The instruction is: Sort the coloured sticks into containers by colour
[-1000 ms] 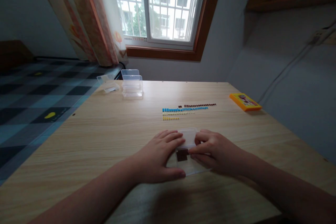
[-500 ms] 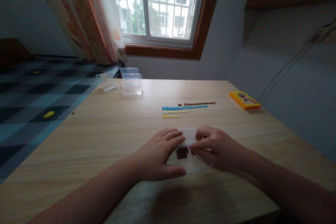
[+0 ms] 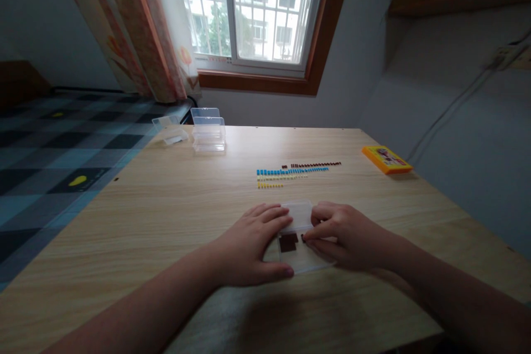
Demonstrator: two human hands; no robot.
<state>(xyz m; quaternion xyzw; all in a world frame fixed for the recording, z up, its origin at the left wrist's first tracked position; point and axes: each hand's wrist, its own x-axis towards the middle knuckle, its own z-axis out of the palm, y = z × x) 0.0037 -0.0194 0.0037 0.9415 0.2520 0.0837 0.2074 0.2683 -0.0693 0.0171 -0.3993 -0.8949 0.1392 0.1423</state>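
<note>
A clear plastic box (image 3: 309, 259) lies with its lid (image 3: 297, 214) folded back on the table in front of me. Inside are flat dark brown building-block pieces (image 3: 289, 242) set together. My left hand (image 3: 257, 243) spreads across the box's left side, fingers stretched over the lid and thumb along the near edge. Over the right part of the box, my right hand (image 3: 342, 232) has thumb and index finger pinched on a small dark brown brick (image 3: 303, 238). Its other fingers are curled beside the lid.
Rows of tiny brown, blue (image 3: 274, 172), pale and yellow bricks (image 3: 267, 186) lie beyond the box. Open clear boxes (image 3: 208, 135) stand at the table's far left. A yellow-orange box (image 3: 387, 160) lies near the right edge.
My right thumb and index finger have shifted slightly, closing on the small brown brick, which shows more at the fingertips. My left hand and the box have stayed put.
</note>
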